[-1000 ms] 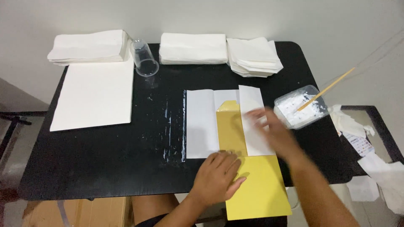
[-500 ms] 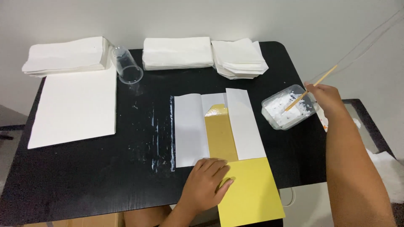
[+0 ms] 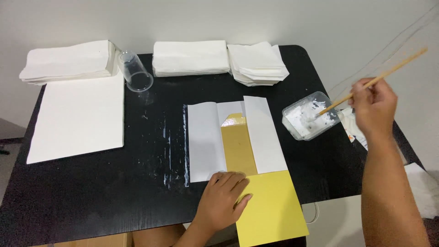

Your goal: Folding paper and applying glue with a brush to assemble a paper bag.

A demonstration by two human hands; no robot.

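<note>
Left hand (image 3: pixel 223 197) lies flat and released on folded paper (image 3: pixel 215 139) near the desk's (image 3: pixel 91 192) front edge; right hand (image 3: pixel 375 106) grasps a stick (image 3: pixel 361 89) dipped into a paste tub (image 3: pixel 311 121).

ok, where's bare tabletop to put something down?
Free: the black strip between the large white sheet and the folded paper, smeared with paste; also the near-left corner. Crowded: the back edge with paper stacks and cup, and around the paste tub.
</note>
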